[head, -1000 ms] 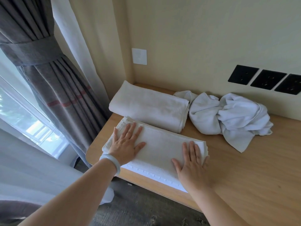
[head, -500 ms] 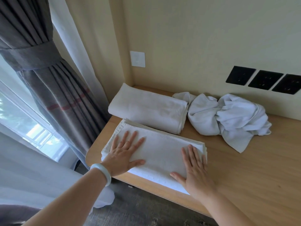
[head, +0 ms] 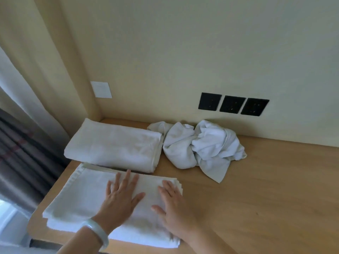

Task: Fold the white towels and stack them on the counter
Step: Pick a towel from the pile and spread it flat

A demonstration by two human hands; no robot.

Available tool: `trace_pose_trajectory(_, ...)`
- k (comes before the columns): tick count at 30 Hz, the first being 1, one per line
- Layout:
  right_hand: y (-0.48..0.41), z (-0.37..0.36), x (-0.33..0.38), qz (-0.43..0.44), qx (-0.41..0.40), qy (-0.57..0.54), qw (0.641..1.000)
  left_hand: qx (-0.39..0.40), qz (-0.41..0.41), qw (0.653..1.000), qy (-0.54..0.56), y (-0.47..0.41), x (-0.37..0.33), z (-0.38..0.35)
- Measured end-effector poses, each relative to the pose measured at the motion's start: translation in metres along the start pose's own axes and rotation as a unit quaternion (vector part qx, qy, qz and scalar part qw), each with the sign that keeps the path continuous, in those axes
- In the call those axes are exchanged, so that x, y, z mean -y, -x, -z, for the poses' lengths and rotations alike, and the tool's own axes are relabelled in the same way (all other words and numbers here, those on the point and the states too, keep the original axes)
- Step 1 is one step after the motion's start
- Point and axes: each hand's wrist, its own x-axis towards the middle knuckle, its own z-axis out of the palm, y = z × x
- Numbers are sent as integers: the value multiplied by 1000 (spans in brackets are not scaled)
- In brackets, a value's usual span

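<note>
Two hands flat on the near folded towel (head: 82,195), which lies at the front left corner of the counter (head: 275,180), its near edge at or just over the counter lip. Left hand (head: 121,200): fingers straight and spread, palm down, pressing, gripping nothing. Right hand (head: 174,208): the same, fingers straight, over the towel's right end. Second folded towel (head: 113,145) lies just behind, tucked into the wall corner. Crumpled towels (head: 201,145) sit beside its right end, below the black sockets (head: 233,106).

Risks, as I judge them:
- The near towel sits so close to the front edge that a push toward the body could slide it off.
- Lifting it onto the rear towel with flat hands could let the layers fan open at the right end, where the edges show stepped.
- Dragging the heap may pull out more than one piece.

Can't make out:
- How many towels are in the heap.
- Whether the near towel truly overhangs the lip.
- Both forearms, cut off by the frame.
- The curtain (head: 22,153), which is blurred
</note>
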Motion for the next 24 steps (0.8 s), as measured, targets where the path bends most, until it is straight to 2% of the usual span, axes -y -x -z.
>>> trace_pose_trajectory(6, -7, 90, -78, -73, -102, -157, 980, 12, -30, 999, 28, -59, -114, 23)
trace_pose_trajectory(10, -29, 154, -153, -111, -193, -173, 959, 37, -70, 996, 47, -125, -207, 32)
trace_pose_trajectory(14, -57, 199, -207, -156, -248, -190, 937, -29, -96, 989, 106, -182, -282, 30)
trace_pose_trajectory(18, -87, 216, -233, -209, -212, -277, 913, -50, -65, 985, 153, -211, -331, 23)
trace_pose_trajectory(20, -96, 216, -241, -212, -185, -348, 894, -49, -12, 980, 194, -225, -341, 17)
trace_pose_trajectory(22, -99, 216, -248, -210, -174, -441, 855, -59, 65, 957, 275, -238, -345, 21)
trace_pose_trajectory(24, -98, 221, -256, -209, -177, -483, 832, -87, 107, 928, 347, -244, -346, 36)
